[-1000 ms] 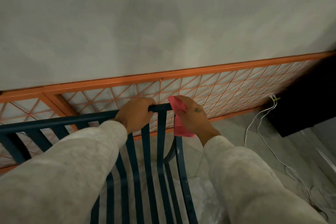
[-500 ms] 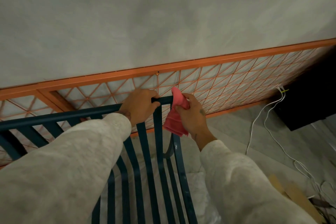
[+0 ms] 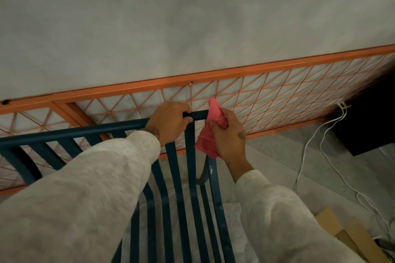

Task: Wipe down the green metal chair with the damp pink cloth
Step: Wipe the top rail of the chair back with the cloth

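Your left hand (image 3: 171,121) grips the top rail of the green metal chair (image 3: 85,131) near the rail's right end, with the fingers (image 3: 184,110) curled over the bar from the near side. Your right hand (image 3: 229,136) holds the pink cloth (image 3: 205,145) just beside it, at the chair back's upper right corner where the rail meets the right upright. The cloth is bunched. Your thumb (image 3: 213,125) pinches it from the near side and the other fingers fold round it from the right. One pointed end stands above the fingertips, and a wider flap hangs below the palm against the upright. The cloth covers the corner joint, so whether it wraps fully round the bar cannot be confirmed. The two hands are near each other but apart, with a short stretch of bare rail between them. Both forearms are in pale sleeves. Behind the chair, an orange lattice panel (image 3: 277,92) leans along the foot of the grey wall (image 3: 192,17). White cables (image 3: 310,145) trail over the floor at the right, beside a black box (image 3: 372,124). Cardboard pieces (image 3: 352,239) lie at the lower right.
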`<state>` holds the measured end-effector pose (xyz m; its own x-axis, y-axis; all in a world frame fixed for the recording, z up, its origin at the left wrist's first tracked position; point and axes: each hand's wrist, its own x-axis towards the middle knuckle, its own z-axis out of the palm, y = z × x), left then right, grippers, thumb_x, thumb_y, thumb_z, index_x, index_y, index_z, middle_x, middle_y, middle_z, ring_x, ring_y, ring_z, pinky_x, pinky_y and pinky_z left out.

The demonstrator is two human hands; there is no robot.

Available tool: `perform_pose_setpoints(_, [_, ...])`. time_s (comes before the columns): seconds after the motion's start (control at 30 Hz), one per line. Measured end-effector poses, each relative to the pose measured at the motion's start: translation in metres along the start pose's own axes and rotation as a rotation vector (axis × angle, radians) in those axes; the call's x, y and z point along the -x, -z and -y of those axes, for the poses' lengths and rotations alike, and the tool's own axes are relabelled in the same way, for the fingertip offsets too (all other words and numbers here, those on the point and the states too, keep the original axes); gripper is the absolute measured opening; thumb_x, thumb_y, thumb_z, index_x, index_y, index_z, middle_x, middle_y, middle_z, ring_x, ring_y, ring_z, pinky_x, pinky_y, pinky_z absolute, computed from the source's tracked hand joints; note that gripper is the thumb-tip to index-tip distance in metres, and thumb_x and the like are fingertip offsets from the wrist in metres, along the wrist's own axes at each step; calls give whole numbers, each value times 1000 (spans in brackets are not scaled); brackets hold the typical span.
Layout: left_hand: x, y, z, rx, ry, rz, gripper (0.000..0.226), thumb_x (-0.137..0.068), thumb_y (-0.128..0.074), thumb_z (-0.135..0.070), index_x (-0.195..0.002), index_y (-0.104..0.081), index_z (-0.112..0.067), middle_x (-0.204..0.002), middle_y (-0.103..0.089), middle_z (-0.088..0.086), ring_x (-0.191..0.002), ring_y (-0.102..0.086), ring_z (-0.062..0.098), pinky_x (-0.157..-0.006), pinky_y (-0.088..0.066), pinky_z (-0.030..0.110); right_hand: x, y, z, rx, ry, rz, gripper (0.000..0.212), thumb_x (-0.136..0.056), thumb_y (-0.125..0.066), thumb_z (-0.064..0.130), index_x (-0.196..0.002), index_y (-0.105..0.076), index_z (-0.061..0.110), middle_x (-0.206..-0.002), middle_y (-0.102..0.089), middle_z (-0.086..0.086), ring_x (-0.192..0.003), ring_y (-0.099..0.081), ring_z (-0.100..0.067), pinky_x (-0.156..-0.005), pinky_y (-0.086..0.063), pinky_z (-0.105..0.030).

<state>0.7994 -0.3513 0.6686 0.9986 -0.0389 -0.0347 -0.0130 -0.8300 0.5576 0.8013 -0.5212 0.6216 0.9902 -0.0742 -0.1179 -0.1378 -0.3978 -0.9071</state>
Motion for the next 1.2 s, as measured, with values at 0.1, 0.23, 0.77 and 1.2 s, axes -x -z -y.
perform_pose_setpoints(0.1, [2, 2, -1, -28, -17, 13, 27, -94, -60, -19, -118, -66, -10, -111, -69, 11, -95, -65, 24, -87, -53, 38, 2, 7, -21, -37, -116, 64, 33, -92, -63, 25, -124, -55, 26, -109, -61, 4, -100, -60, -20, -86, -50, -33])
perform_pose_setpoints(0.23, [1, 3, 0, -75, -28, 50, 25, -92, -61, -18, -115, -66, -11, -105, -69, 9, -91, -65, 24, -82, -54, 37, 7, 39, -38, -201, -255, 24, 45, -93, -61, 24, -132, -47, 41, -128, -51, 5, -109, -55, -25, -94, -51, -51])
perform_pose_setpoints(0.77, [-28, -15, -28, -217, -76, 74, 23, -91, -57, -19, -107, -72, -18, -105, -70, 8, -90, -66, 29, -80, -55, 44, 18, -1, -47, 426, 521, 28, 32, -94, -59, 12, -124, -63, 20, -127, -57, -7, -101, -63, -29, -85, -57, -33])
perform_pose_setpoints(1.2, [-24, -15, -30, -185, -48, 35, 21, -92, -58, -20, -108, -72, -20, -108, -70, 7, -93, -66, 28, -82, -55, 43, 14, 2, -40, 460, 603, 5, 23, -95, -55, 13, -114, -69, 14, -115, -62, -8, -93, -66, -24, -80, -58, -30])
